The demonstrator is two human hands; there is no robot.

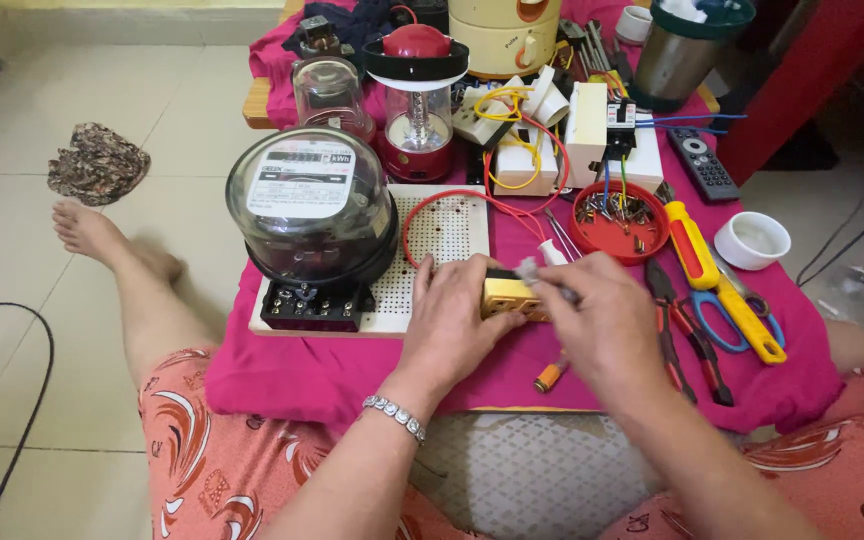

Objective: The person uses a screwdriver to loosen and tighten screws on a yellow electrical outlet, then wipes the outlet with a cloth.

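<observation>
My left hand clamps the small yellow block against the pink-clothed counter to steady it, while my right hand's fingers pinch a slim tool onto its top.

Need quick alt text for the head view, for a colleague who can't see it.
Both hands meet over a small yellow boxy electrical part on a pink cloth-covered low table: left hand grips it, right hand works at its top. A glass-domed electricity meter sits left; red-handled pliers and a yellow-handled screwdriver lie right.
</observation>
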